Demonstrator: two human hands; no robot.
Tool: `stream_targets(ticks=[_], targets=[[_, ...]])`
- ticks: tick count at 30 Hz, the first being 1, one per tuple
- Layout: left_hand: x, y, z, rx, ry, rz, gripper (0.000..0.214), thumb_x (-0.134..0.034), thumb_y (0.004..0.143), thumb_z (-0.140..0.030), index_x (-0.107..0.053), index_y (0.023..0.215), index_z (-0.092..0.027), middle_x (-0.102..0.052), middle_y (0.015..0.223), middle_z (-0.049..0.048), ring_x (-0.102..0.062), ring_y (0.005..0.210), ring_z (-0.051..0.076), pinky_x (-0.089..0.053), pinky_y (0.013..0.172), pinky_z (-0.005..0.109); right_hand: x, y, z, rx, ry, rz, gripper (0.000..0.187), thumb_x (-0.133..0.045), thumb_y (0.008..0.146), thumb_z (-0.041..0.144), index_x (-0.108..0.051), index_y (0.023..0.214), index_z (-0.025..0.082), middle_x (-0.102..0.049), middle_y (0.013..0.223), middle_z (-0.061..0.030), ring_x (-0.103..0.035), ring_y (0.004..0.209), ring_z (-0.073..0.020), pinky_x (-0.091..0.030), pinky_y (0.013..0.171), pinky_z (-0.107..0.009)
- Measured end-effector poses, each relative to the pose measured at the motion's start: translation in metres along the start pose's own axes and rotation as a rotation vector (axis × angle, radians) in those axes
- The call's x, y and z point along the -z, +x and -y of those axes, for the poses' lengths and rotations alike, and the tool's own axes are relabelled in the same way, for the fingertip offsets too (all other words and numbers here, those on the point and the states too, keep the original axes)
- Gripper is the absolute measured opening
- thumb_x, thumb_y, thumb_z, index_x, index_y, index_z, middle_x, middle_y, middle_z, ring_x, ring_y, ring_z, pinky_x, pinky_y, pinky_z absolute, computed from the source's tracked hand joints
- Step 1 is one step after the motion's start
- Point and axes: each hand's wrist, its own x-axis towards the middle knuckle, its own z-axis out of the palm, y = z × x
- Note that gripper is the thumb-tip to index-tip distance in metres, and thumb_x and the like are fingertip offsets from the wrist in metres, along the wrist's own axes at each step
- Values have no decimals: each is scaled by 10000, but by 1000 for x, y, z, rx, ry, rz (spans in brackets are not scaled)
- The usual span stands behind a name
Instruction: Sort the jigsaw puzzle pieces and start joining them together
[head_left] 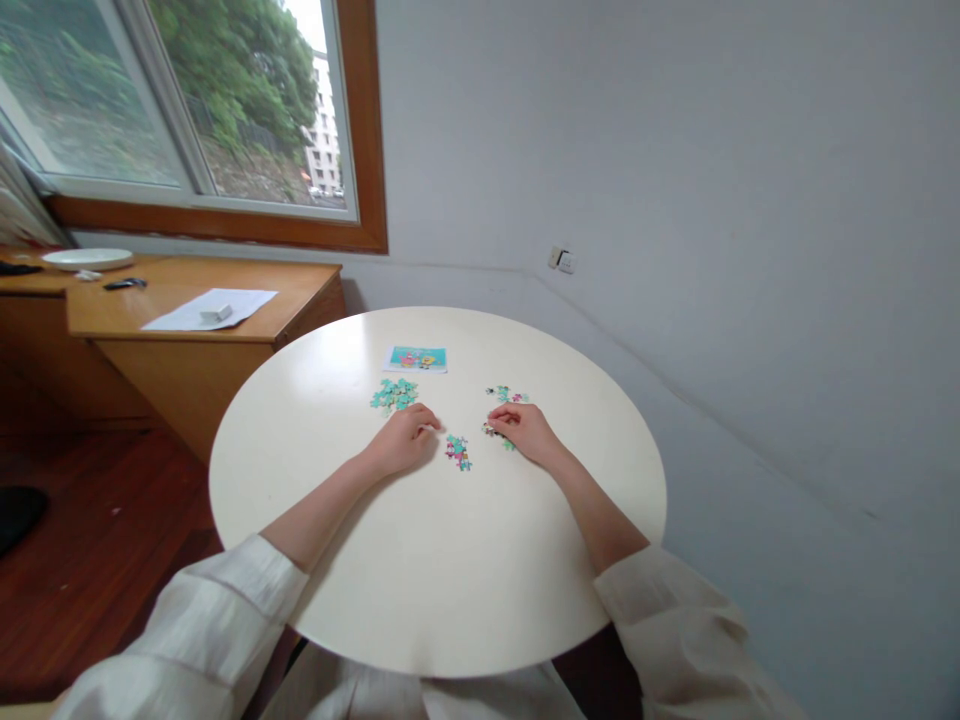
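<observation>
My left hand (409, 438) rests on the round white table, its fingers loosely bent and a little apart, with nothing visible in them. Just right of its fingertips lies a small cluster of joined jigsaw pieces (458, 452) in teal, pink and yellow. Behind that hand is a heap of teal jigsaw pieces (394, 395). My right hand (525, 430) has thumb and fingers pinched together at a puzzle piece (489, 430), which they partly hide. More loose jigsaw pieces (502, 394) are scattered just beyond that hand, and some show under it.
A picture card (417, 360) with cartoon figures lies toward the far side of the round table (420, 580). At the left stands a wooden desk (307, 290) with paper (255, 300), a small white box (216, 313) and a white plate (88, 259). Walls and a window are behind.
</observation>
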Motion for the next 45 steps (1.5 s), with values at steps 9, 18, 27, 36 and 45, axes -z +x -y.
stream_targets(ticks=[9,18,27,36,45], targets=[[0,0,0,-15,6,-3,307,-407,737,-87,-688,850,-141,-640,909,83,-597,844,176,-478,815,311,5,-11,17,67,-44,216,132,-587,713,267,-589,794,162,-648,624,-2,-583,606,-126,-420,596,-248],[1,1,0,-16,19,3,319,-403,716,-66,-688,838,-142,-642,891,77,-595,841,173,-476,812,311,4,-11,19,76,-155,262,119,-600,710,261,-543,780,183,-619,579,34,-486,553,-108,-362,581,-240],[0,0,1,-4,11,10,312,-401,727,-63,-680,841,-144,-634,910,77,-596,850,173,-471,825,310,4,-9,8,66,-190,224,239,-666,662,274,-524,839,196,-509,546,85,-426,513,-96,-297,521,-220],[1,0,0,5,10,11,318,-398,722,-54,-682,838,-139,-636,913,78,-602,846,174,-473,827,305,5,-3,2,83,-274,34,110,-607,752,286,-625,787,183,-542,610,34,-473,583,-115,-350,582,-244],[0,0,0,-5,20,13,314,-400,720,-52,-678,841,-133,-638,914,81,-600,865,179,-472,831,312,2,-1,-6,136,-626,4,205,-627,791,342,-703,955,245,-598,988,-68,-490,997,-216,-318,862,-381]])
